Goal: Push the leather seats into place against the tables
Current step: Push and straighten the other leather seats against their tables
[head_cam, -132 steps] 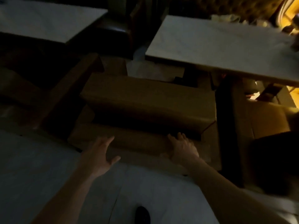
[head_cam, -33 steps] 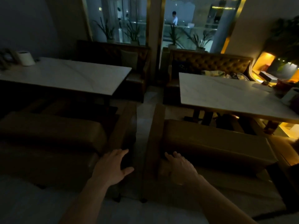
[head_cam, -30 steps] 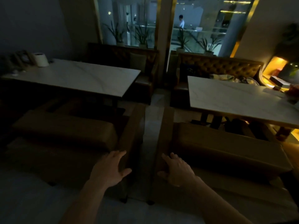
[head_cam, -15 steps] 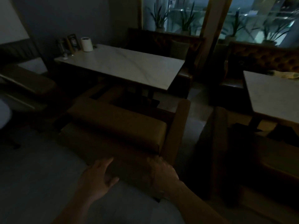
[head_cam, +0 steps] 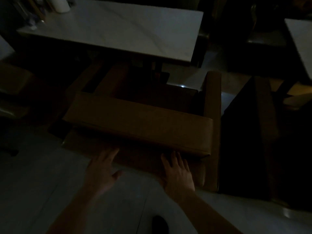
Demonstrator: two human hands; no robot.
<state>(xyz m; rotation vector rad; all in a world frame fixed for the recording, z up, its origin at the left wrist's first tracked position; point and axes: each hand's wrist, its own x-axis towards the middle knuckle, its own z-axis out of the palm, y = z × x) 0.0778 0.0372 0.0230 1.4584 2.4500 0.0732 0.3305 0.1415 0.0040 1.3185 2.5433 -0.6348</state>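
A brown leather seat (head_cam: 140, 125) stands in front of me, its padded backrest toward me and its front facing a white marble table (head_cam: 118, 29). My left hand (head_cam: 103, 168) is flat with fingers spread, its fingertips at the back panel below the backrest. My right hand (head_cam: 179, 173) lies flat and open against the same panel, near the right armrest (head_cam: 211, 105). The scene is very dark.
A second leather seat (head_cam: 249, 132) stands close on the right before another marble table (head_cam: 302, 43). A white roll (head_cam: 62, 5) and small items sit at the far left table end. Another seat (head_cam: 13, 85) is at the left. My shoe (head_cam: 159, 224) is on the pale floor tiles.
My view has swung left from the right seat to the left one and tilted down. Both hands moved onto the back of the left seat.
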